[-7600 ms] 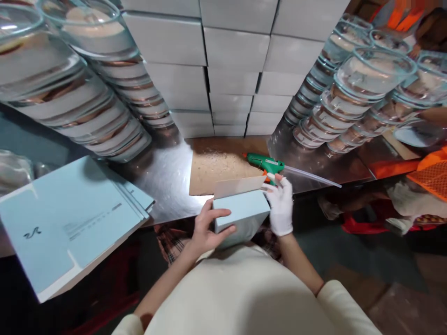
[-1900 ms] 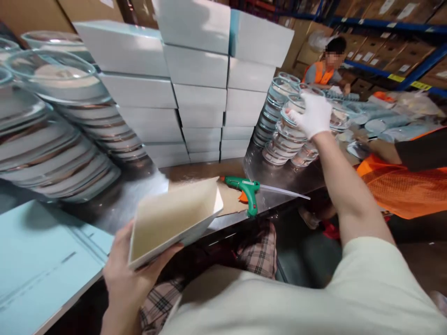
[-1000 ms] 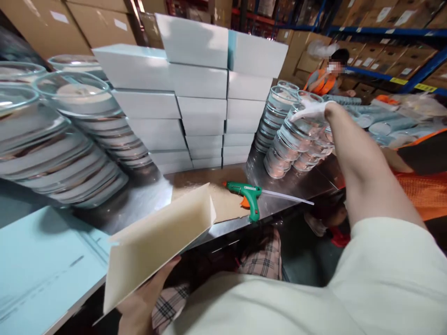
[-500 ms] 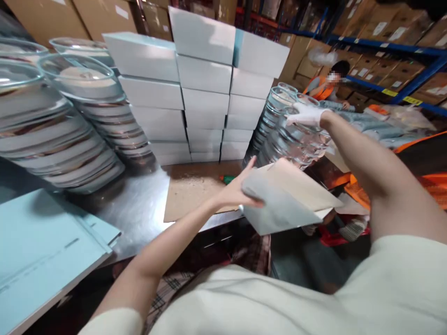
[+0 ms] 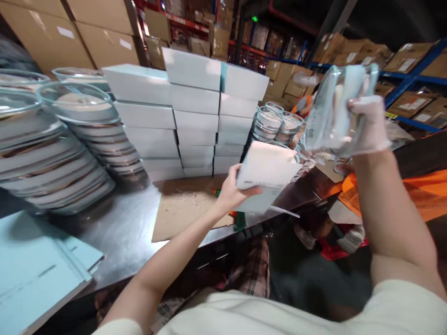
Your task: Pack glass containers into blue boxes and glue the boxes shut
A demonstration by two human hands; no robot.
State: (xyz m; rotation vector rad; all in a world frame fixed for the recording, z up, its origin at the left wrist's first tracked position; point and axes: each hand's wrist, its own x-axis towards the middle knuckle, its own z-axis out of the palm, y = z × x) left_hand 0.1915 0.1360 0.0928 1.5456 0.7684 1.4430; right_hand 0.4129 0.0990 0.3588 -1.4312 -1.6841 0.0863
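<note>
My bare left hand [image 5: 236, 190] grips a white and pale-blue cardboard box [image 5: 267, 174], tilted above the front edge of the metal table. Its thumb and fingers lie on opposite sides of the box. My right hand [image 5: 370, 122], in a white glove, is raised at the right and closed on a clear glass dish [image 5: 328, 114]. The dish is turned on its side and blurred, so I cannot tell whether several are nested. Behind the box, stacks of round glass dishes [image 5: 268, 122] stand on the table.
White boxes [image 5: 195, 121] are piled at the back. Tall stacks of glass dishes [image 5: 87, 123] stand left, behind flat light-blue cardboard [image 5: 31, 260]. A brown cardboard sheet [image 5: 185, 204] and a green tool [image 5: 239, 221] lie on the metal table [image 5: 118, 242]. A person in orange [image 5: 303, 105] is behind.
My right hand has lifted the glass dish up from the stacks, to the right. My left hand has tilted the box more upright. The view has tipped upward a little.
</note>
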